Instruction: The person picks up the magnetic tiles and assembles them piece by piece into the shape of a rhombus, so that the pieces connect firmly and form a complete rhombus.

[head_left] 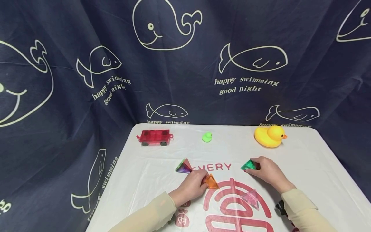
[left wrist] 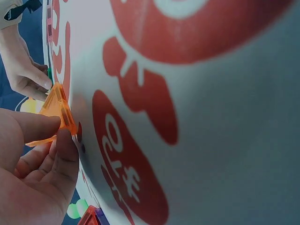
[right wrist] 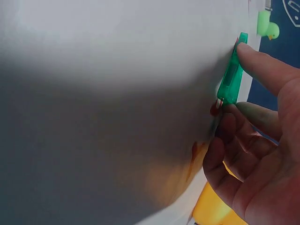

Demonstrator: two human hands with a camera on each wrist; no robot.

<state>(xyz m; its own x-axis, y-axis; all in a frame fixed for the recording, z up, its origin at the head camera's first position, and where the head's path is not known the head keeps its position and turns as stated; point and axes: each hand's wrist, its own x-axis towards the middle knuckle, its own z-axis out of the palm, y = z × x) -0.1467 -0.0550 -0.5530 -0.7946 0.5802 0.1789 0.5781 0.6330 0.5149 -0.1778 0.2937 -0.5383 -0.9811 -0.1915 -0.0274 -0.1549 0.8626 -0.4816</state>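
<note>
My left hand [head_left: 192, 184] pinches an orange translucent triangle tile [head_left: 212, 182] between thumb and fingers, as the left wrist view shows up close. Over to the right, my right hand [head_left: 266, 169] holds a green translucent triangle tile [right wrist: 233, 70] by its edges, close to the tabletop. Just beyond the left hand stands a small cluster of purple, green and red triangle tiles [head_left: 184, 166]; the hand partly overlaps it in the head view. A pink translucent triangle tile [head_left: 251, 199] lies flat on the table between the two forearms.
At the back of the white table [head_left: 304, 151] stand a red wheeled car base [head_left: 155, 137], a small green duck [head_left: 207, 137] and a large yellow duck [head_left: 269, 136]. Dark items [head_left: 280, 207] lie partly hidden beside the right sleeve. A navy curtain [head_left: 185, 80] hangs behind.
</note>
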